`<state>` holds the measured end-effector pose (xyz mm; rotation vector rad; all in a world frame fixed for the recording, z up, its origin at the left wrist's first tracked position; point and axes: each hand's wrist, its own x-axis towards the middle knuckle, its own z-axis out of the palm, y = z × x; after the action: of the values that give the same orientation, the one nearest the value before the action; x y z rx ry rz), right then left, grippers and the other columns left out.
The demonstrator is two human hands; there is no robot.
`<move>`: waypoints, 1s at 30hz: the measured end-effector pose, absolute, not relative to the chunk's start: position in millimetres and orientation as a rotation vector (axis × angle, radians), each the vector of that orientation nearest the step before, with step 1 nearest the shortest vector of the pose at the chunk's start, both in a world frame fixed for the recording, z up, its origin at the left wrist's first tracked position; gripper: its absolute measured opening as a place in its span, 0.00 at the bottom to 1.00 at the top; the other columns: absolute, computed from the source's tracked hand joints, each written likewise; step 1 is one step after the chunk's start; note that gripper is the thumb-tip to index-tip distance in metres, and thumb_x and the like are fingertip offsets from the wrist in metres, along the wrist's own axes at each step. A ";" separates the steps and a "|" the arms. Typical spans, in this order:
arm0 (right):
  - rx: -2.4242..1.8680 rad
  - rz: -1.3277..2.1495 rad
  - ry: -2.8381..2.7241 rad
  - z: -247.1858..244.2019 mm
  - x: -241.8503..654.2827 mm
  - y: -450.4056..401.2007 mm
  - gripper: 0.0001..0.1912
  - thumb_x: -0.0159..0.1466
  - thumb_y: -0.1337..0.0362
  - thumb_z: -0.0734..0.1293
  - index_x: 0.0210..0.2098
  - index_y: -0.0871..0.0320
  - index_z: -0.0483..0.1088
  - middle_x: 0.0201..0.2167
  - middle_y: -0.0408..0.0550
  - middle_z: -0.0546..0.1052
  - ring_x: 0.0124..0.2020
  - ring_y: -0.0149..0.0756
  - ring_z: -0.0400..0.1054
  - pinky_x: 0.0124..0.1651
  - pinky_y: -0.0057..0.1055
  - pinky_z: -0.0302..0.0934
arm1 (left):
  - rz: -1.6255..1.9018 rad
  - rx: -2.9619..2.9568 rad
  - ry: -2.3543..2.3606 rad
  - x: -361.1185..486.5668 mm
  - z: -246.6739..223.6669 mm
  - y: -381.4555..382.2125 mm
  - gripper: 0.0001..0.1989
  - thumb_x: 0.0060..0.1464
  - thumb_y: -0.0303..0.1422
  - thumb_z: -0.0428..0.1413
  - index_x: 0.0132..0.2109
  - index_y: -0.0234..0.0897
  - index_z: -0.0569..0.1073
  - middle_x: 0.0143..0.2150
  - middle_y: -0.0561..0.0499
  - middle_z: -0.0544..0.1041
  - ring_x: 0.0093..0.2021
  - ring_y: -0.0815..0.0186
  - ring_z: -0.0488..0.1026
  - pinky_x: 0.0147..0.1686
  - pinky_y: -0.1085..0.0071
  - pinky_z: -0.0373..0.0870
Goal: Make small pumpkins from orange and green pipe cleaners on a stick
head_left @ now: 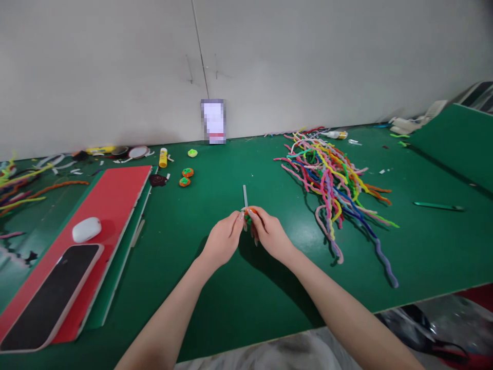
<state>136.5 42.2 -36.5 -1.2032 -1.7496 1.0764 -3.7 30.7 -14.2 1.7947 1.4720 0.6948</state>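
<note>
My left hand (221, 241) and my right hand (272, 236) meet over the middle of the green table. Between their fingertips is a small orange and green pipe-cleaner piece (248, 218), partly covered by the fingers. Both hands are closed in a pinch around it. A thin whitish strip (245, 194) points away from the fingertips; I cannot tell whether it is held or lies on the table. Farther back on the left lie two small orange and green pipe-cleaner coils, one (185, 182) just nearer than the other (188, 172), and a yellow-green coil (192, 153).
A heap of coloured pipe cleaners (327, 174) spreads on the right, with green tweezers (439, 206) beyond. Left are a red board (115, 205), a phone (50, 298), a white earbud case (87, 229) and a glue stick (163, 158). A blurred screen (214, 121) leans on the wall.
</note>
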 end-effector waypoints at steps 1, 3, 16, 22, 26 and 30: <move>-1.204 1.045 -1.777 -36.9 137.1 42.5 0.15 0.66 0.59 0.51 0.44 0.58 0.63 0.18 0.40 0.66 0.16 0.28 0.61 0.24 0.25 0.58 | 0.686 1.797 1.469 -3.8 -14.0 30.7 0.16 0.59 0.38 0.36 0.27 0.38 0.59 0.22 0.55 0.62 0.21 0.71 0.58 0.23 0.74 0.54; -1.205 0.986 -1.825 -37.8 138.1 43.0 0.15 0.66 0.60 0.51 0.44 0.58 0.63 0.19 0.41 0.67 0.18 0.28 0.62 0.26 0.26 0.58 | 0.681 1.798 1.463 -3.6 -13.5 30.5 0.16 0.59 0.38 0.36 0.27 0.38 0.59 0.21 0.55 0.61 0.21 0.71 0.58 0.23 0.74 0.54; -1.185 1.046 -1.820 -36.3 136.0 42.2 0.15 0.66 0.61 0.51 0.41 0.60 0.65 0.14 0.38 0.64 0.15 0.26 0.61 0.24 0.24 0.57 | 0.749 1.651 1.438 -4.2 -21.7 31.8 0.19 0.59 0.40 0.36 0.24 0.37 0.59 0.18 0.57 0.57 0.18 0.73 0.55 0.21 0.75 0.53; -1.154 1.144 -1.783 -32.2 136.5 41.8 0.15 0.66 0.60 0.51 0.38 0.59 0.65 0.14 0.37 0.64 0.15 0.25 0.61 0.24 0.23 0.58 | 0.769 1.628 1.453 -4.2 -21.9 31.8 0.21 0.58 0.42 0.35 0.23 0.37 0.59 0.17 0.57 0.58 0.18 0.72 0.56 0.22 0.75 0.54; -1.153 1.165 -1.786 -33.3 136.4 42.0 0.15 0.66 0.60 0.51 0.38 0.60 0.65 0.15 0.37 0.65 0.15 0.25 0.62 0.23 0.23 0.58 | 0.713 1.709 1.492 -3.6 -21.7 31.3 0.20 0.59 0.40 0.35 0.24 0.37 0.59 0.18 0.56 0.60 0.19 0.72 0.57 0.22 0.74 0.54; -1.164 1.102 -1.820 -35.4 136.4 42.7 0.14 0.66 0.61 0.52 0.38 0.59 0.66 0.14 0.37 0.65 0.15 0.25 0.61 0.24 0.23 0.58 | 0.666 1.802 1.525 -2.4 -21.4 30.4 0.20 0.59 0.38 0.35 0.25 0.37 0.61 0.20 0.55 0.63 0.21 0.71 0.59 0.24 0.73 0.54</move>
<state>136.4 42.7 -35.4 -1.1636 -1.8197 1.1020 -2.4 30.4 -21.4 1.8023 1.5252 0.6659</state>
